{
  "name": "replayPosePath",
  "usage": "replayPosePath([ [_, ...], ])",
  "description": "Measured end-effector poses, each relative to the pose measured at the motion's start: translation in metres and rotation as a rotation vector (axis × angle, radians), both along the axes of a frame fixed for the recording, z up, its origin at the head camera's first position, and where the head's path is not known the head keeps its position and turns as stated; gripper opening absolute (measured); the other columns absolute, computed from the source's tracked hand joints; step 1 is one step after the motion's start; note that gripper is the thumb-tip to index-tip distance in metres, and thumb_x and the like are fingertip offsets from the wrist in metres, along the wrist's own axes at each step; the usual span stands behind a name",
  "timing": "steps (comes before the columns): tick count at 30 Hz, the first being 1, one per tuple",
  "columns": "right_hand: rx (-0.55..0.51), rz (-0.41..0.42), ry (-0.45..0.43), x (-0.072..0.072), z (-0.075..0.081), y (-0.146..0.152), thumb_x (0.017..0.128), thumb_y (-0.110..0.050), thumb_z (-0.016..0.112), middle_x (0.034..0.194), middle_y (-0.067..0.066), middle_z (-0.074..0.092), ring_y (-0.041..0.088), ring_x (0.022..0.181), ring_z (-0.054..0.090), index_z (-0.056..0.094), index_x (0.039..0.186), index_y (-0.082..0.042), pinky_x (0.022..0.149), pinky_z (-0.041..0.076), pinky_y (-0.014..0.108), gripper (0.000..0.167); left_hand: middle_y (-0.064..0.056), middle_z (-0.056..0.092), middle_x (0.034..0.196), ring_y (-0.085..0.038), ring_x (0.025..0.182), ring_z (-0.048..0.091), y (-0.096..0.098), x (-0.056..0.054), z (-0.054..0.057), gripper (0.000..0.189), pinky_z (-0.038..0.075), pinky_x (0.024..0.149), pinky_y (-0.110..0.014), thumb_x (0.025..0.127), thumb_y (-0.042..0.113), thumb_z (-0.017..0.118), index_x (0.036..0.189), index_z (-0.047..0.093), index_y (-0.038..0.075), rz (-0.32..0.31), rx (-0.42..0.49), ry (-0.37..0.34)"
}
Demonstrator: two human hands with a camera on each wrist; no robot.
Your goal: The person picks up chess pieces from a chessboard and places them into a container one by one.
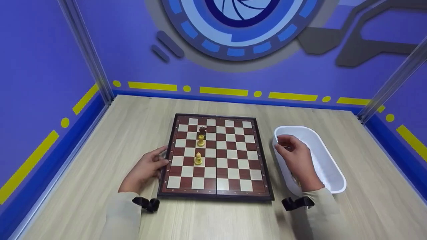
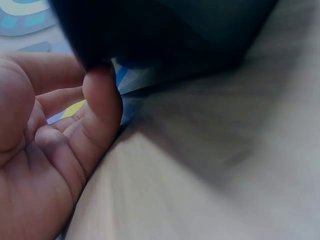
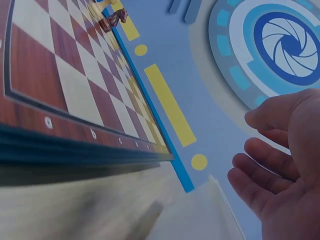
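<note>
Left hand (image 1: 145, 169) grips chessboard (image 1: 221, 154) at 9 o'clock, so a lift could topple pieces (image 1: 200, 141); right hand (image 1: 296, 158) loose, empty, over tub (image 1: 323, 156).

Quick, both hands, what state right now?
Left hand: closed, holding the chessboard by its left edge.
Right hand: open, fingers loosely curved, holding nothing, over the white tray.

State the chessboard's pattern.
Reddish-brown and off-white checks cover the chessboard; the head view shows them best.
</note>
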State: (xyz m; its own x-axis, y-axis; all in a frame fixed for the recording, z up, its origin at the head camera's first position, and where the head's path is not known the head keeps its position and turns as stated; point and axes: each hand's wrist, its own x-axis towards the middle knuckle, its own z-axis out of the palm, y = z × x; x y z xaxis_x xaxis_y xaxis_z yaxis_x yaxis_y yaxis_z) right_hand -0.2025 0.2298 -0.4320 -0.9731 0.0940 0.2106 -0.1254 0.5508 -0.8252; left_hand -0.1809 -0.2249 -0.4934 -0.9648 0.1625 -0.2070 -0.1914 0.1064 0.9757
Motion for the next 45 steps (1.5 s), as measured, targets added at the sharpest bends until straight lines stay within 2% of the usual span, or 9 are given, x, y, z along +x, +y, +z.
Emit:
replayPosePath([
  [8, -0.001, 0.027, -0.002, 0.002, -0.001, -0.015, 0.090, -0.012, 0.068, 0.113, 0.013, 0.068, 0.014, 0.101, 0.063, 0.066, 0.115, -0.006, 0.080, 0.048, 0.009, 0.025, -0.002, 0.055, 0.087, -0.009, 0.057, 0.054, 0.000, 0.000, 0.000, 0.064, 0.051, 0.048, -0.024, 0.094, 0.002, 0.057, 0.152, 0.032, 0.011, 0.005, -0.013, 0.005],
  [17, -0.033, 0.086, -0.010, 0.004, -0.003, -0.032, 0.089, -0.011, 0.069, 0.115, 0.015, 0.067, 0.021, 0.107, 0.063, 0.065, 0.116, -0.006, 0.085, 0.051, 0.014, 0.027, -0.002, 0.052, 0.085, -0.007, 0.058, 0.054, -0.001, 0.000, -0.001, 0.062, 0.051, 0.048, -0.023, 0.095, 0.002, 0.055, 0.152, 0.031, 0.008, -0.008, -0.011, 0.018],
  [23, -0.072, 0.114, -0.018, 0.003, -0.005, -0.045, 0.088, -0.010, 0.070, 0.114, 0.015, 0.067, 0.023, 0.106, 0.064, 0.066, 0.115, -0.004, 0.085, 0.053, 0.017, 0.029, -0.002, 0.051, 0.086, -0.008, 0.058, 0.054, -0.001, 0.000, -0.001, 0.062, 0.051, 0.048, -0.023, 0.096, 0.002, 0.055, 0.152, 0.031, 0.009, -0.008, -0.010, 0.018],
  [28, -0.056, 0.140, -0.031, 0.005, -0.005, -0.055, 0.089, -0.012, 0.070, 0.114, 0.014, 0.067, 0.020, 0.105, 0.064, 0.065, 0.117, -0.006, 0.085, 0.053, 0.018, 0.029, -0.001, 0.051, 0.085, -0.008, 0.058, 0.054, -0.001, 0.000, -0.001, 0.062, 0.051, 0.048, -0.023, 0.095, 0.002, 0.057, 0.152, 0.032, 0.009, -0.004, -0.008, 0.022],
  [34, -0.064, 0.163, -0.013, 0.005, -0.008, -0.065, 0.088, -0.013, 0.071, 0.110, 0.013, 0.068, 0.020, 0.102, 0.064, 0.067, 0.114, -0.008, 0.088, 0.053, 0.024, 0.027, -0.001, 0.052, 0.086, -0.008, 0.058, 0.053, -0.003, 0.000, 0.001, 0.062, 0.051, 0.048, -0.023, 0.095, 0.003, 0.057, 0.152, 0.031, 0.007, -0.025, -0.026, 0.038],
  [38, -0.047, 0.162, -0.033, 0.005, -0.008, -0.071, 0.087, -0.015, 0.072, 0.109, 0.008, 0.070, 0.018, 0.102, 0.065, 0.067, 0.114, -0.011, 0.089, 0.054, 0.030, 0.028, -0.001, 0.052, 0.085, -0.008, 0.057, 0.052, -0.002, 0.001, 0.001, 0.063, 0.050, 0.048, -0.023, 0.095, 0.003, 0.057, 0.152, 0.030, 0.007, -0.025, -0.027, 0.043],
  [45, -0.106, 0.200, -0.026, 0.004, -0.012, -0.082, 0.088, -0.009, 0.069, 0.114, 0.016, 0.067, 0.022, 0.104, 0.064, 0.066, 0.116, -0.006, 0.093, 0.053, 0.036, 0.029, -0.002, 0.056, 0.086, -0.009, 0.052, 0.054, 0.000, 0.000, 0.000, 0.063, 0.051, 0.047, -0.025, 0.096, 0.003, 0.056, 0.152, 0.031, 0.011, -0.011, 0.015, 0.007],
])
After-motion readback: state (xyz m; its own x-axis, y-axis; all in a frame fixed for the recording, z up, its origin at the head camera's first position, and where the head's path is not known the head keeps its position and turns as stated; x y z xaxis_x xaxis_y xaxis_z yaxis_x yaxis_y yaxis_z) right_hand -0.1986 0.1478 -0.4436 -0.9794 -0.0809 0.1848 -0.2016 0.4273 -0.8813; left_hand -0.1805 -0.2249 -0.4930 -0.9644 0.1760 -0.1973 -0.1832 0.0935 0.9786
